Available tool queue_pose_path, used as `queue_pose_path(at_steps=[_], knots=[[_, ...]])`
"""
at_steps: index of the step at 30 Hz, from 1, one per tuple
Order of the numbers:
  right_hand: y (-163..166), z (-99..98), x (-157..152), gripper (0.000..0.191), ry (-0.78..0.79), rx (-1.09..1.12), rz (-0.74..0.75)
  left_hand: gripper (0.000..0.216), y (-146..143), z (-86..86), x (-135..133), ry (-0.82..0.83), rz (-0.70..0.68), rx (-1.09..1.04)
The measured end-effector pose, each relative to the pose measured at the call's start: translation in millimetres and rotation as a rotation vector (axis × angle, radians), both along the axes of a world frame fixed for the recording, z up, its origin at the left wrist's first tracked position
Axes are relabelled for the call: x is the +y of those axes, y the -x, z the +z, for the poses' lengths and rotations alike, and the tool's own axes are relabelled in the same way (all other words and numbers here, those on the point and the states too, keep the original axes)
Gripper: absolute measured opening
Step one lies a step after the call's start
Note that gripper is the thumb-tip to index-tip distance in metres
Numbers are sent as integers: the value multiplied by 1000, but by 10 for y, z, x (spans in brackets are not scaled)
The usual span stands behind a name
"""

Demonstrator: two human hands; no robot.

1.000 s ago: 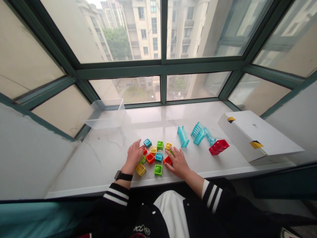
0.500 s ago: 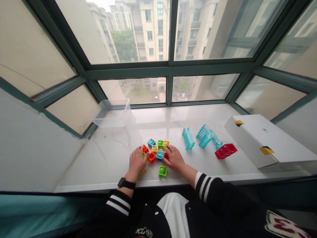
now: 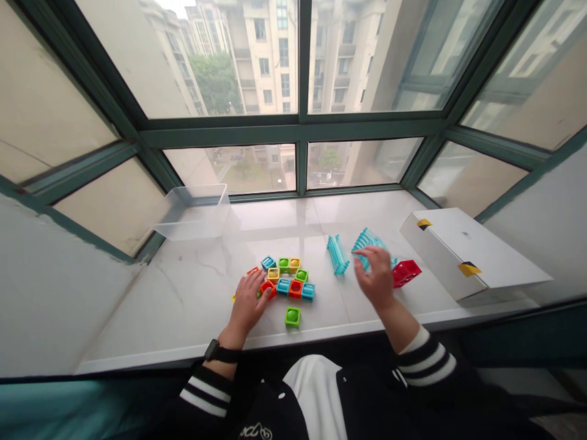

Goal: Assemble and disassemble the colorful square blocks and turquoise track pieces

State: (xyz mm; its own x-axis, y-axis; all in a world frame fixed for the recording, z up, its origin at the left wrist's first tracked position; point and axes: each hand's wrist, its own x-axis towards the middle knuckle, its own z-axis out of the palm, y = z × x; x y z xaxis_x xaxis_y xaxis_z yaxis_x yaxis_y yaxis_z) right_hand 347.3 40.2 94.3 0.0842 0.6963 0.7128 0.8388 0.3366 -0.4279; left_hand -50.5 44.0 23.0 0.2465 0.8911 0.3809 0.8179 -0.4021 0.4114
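Blocks (image 3: 283, 286) now clustered tighter on surface (image 3: 192, 299). Your right hand (image 3: 376, 276), fingers parted, seemingly empty, has moved to curved turquoise piece (image 3: 368, 237), leaving only left hand (image 3: 247, 300) on blocks, grip unclear.

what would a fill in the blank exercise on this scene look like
The lone front block is ____.
A red block sits between two ____ blocks.
The boxy piece between the right grip and the white box is ____.
A dark watch is worn on the ____ wrist.
Missing words: green; blue; red; left.
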Motion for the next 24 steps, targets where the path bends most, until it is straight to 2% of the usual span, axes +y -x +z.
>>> queue_pose_path(at_steps=[3,5,8,11,13,17,20,24], knots=[[-817,62,-122,28,48,-39,-362,42,-333,114,-297,-18,-226,-46],[-1177,-44,-178,40,213,-92,-463,39,-529,149,-459,28,-346,-29],[-1412,-257,-250,57,565,-106,-389,23,-658,124,-565,75,-379,19],[-1425,-331,-346,57,695,-90,-286,13,-565,58,-540,73,-331,54],[-1355,-268,-426,55,693,-52,-190,14,-429,30,-505,56,-291,80],[-935,-42,-548,54,683,146,159,16,-198,75,-488,28,-210,142],[-324,27,-546,55,669,277,422,25,-229,198,-552,26,-145,109],[599,-69,-465,52,682,415,650,66,-512,342,-675,67,-206,-58]])
